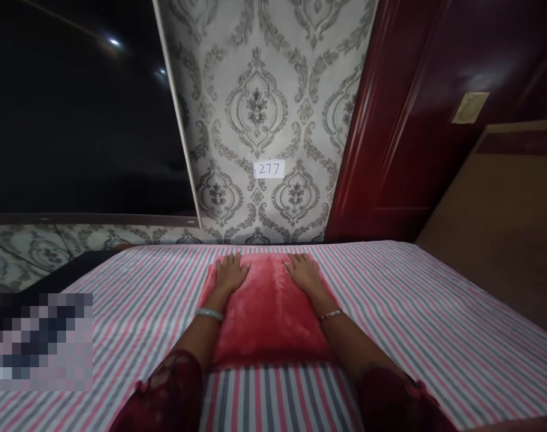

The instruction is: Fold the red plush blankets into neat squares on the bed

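Observation:
A red velvety pillow (pixel 266 315) lies flat on a bed covered with a pink, grey and white striped sheet (pixel 412 312). My left hand (pixel 230 271) rests palm down on the pillow's far left corner, fingers spread. My right hand (pixel 304 271) rests palm down on the far right corner, fingers together. Neither hand grips anything. A bangle sits on each wrist, and dark red lace sleeves cover my forearms near the bottom edge.
Beyond the bed's far edge is a wall with grey damask wallpaper and a small white label reading 277 (pixel 269 168). A large dark screen (pixel 79 114) hangs at the left. A dark red door (pixel 417 120) and a brown wooden panel (pixel 502 222) stand at the right.

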Available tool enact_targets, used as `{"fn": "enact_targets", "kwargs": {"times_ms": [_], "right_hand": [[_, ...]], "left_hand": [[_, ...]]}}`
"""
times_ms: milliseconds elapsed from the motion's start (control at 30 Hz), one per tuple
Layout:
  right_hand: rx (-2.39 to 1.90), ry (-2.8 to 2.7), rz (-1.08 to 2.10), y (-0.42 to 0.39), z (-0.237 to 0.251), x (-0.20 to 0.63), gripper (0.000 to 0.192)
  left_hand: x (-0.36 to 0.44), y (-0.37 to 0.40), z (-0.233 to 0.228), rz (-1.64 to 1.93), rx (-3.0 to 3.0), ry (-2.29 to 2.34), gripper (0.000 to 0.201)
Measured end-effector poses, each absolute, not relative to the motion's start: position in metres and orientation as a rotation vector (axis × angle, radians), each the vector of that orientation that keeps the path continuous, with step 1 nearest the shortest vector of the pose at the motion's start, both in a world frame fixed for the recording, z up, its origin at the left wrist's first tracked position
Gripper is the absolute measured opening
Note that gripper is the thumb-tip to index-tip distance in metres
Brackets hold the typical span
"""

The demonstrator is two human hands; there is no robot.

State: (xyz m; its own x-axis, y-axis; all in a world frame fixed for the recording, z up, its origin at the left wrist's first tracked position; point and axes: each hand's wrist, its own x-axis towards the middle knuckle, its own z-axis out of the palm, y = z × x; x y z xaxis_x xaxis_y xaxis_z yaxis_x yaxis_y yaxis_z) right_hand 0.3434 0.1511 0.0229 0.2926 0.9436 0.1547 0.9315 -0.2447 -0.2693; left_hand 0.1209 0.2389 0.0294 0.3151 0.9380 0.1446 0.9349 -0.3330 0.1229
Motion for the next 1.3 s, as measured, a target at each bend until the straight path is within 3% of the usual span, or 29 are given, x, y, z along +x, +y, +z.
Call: {"fn": "enact_targets", "kwargs": {"times_ms": [233, 533, 1300], "right_hand": [[-2.119, -1.803, -0.043, 0.136, 0.056, 0.306, 0.055], [-2.093, -1.897, -0.014, 0.118, 0.002, 0.279, 0.057], [-2.1, -1.946, -0.182, 0.118, -0.013, 0.284, 0.055]], "left_hand": [[0.123, 0.199, 0.057, 0.321, 2.649, 1.638, 0.062], [0.132, 0.157, 0.002, 0.258, 2.791, 1.554, 0.058], [0.127, 0.147, 0.003, 0.43, 2.672, 1.432, 0.057]]}}
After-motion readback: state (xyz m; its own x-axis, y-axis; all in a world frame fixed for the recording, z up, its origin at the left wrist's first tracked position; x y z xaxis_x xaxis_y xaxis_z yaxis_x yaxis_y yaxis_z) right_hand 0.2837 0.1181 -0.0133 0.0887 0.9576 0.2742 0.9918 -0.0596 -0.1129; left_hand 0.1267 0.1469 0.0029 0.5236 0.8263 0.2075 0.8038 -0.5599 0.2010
